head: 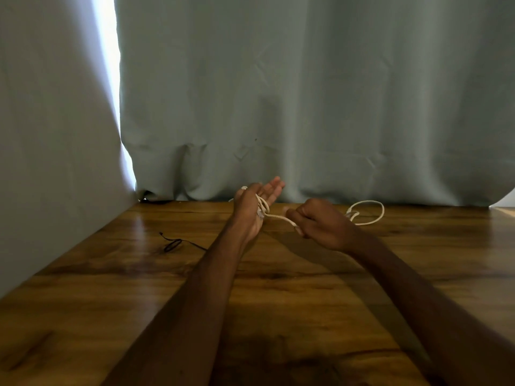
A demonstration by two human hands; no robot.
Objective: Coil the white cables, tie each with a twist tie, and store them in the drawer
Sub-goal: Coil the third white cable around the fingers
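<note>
A: Quick one: any text, labels, brands, numbers?
B: Nothing readable anywhere.
A: Curtain (306, 93) behind the left hand (252, 207)?
B: Plain fabric, no print.
A: Table (278, 302) under that hand?
B: Just wood grain.
A: White cable (263, 204)?
B: No markings I can make out. There's a small pale piece (260, 213) on it, against the left hand's palm, but it's too blurred to tell if it carries any mark.
A: Fine, logging no legible text.
</note>
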